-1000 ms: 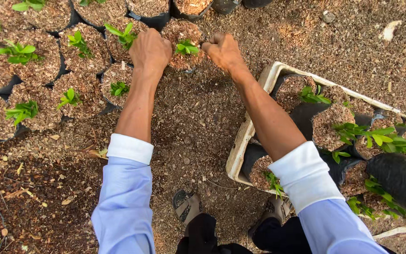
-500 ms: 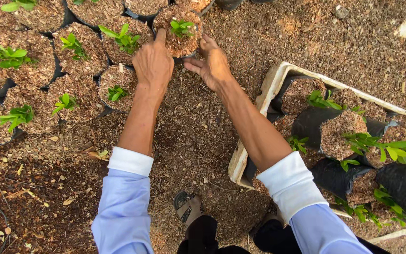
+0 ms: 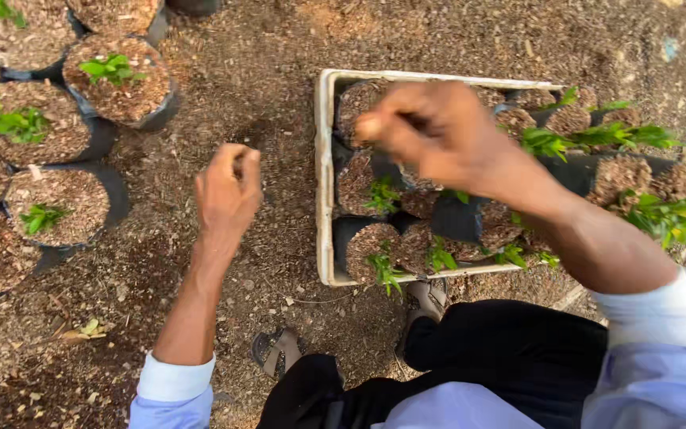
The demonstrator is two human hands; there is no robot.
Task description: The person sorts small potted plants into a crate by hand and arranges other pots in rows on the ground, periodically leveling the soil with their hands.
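Seedling bags [image 3: 375, 246], black, soil-filled, crowd rectangular white tray [image 3: 325, 175].

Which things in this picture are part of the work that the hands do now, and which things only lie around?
Part of the work:
- right hand, over the tray
- left hand, over bare ground
- white rectangular plastic tray
- small black seedling bags with soil and green shoots, in the tray
- larger black grow bags with seedlings, on the ground at the left

Only lying around:
- dry fallen leaf
- brown mulch ground
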